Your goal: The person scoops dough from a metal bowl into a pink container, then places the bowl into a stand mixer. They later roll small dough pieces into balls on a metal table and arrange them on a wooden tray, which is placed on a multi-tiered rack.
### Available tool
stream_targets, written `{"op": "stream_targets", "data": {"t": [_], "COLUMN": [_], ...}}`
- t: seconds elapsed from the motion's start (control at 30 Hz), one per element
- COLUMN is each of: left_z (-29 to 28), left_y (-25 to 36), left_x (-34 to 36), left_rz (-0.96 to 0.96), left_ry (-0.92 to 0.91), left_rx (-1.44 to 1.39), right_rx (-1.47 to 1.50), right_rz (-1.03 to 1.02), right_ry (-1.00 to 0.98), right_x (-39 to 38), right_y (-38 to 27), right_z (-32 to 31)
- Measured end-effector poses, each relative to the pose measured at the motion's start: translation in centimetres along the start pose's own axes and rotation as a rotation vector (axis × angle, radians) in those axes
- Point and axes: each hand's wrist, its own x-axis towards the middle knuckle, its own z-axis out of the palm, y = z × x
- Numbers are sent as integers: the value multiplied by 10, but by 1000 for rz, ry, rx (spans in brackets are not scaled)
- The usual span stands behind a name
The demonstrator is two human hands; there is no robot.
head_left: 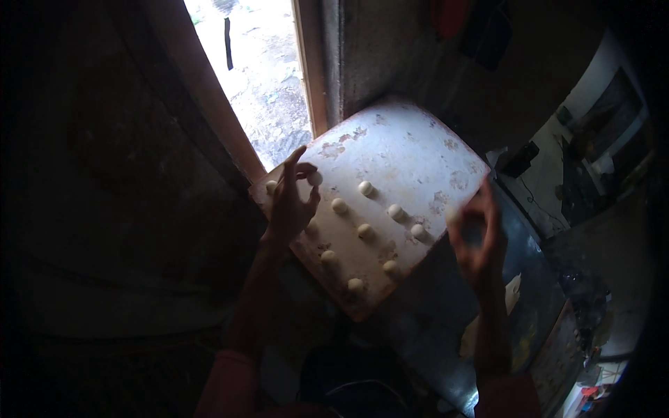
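Note:
Over the left part of a worn, pale board (pixel 390 146), my left hand (pixel 286 202) pinches a small whitish ball (pixel 315 178), which looks like dough, between thumb and fingertips. My right hand (pixel 482 240) is past the board's right edge, smeared by motion. Its thumb and index finger curl into a ring, with a blurred pale ball (pixel 453 213) at their tips. Several similar balls lie apart on the board, among them one near the middle (pixel 366 188), one near the right edge (pixel 417 232) and one at the near corner (pixel 356 285). My left hand partly hides others.
A bright doorway (pixel 268 83) with a wooden frame opens beyond the board's far left side. Under the board's right side is a dark, shiny surface (pixel 519 244) bearing a torn tan piece (pixel 513 294). A dark box-like thing (pixel 521 159) with a cord stands farther right.

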Motion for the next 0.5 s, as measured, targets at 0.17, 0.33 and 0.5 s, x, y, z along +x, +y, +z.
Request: {"op": "stream_targets", "data": {"t": [0.17, 0.33, 0.5], "left_z": [33, 17, 11], "left_y": [-99, -31, 94], "left_x": [-19, -14, -60], "left_rz": [-359, -295, -424], "left_ry": [-274, -258, -253], "left_rx": [125, 247, -233], "right_rx": [262, -220, 100], "right_rz": [-444, 29, 398], "right_ry": [486, -227, 213], "right_x": [150, 60, -71], "right_y": [-45, 38, -2], "right_z": [141, 223, 78]}}
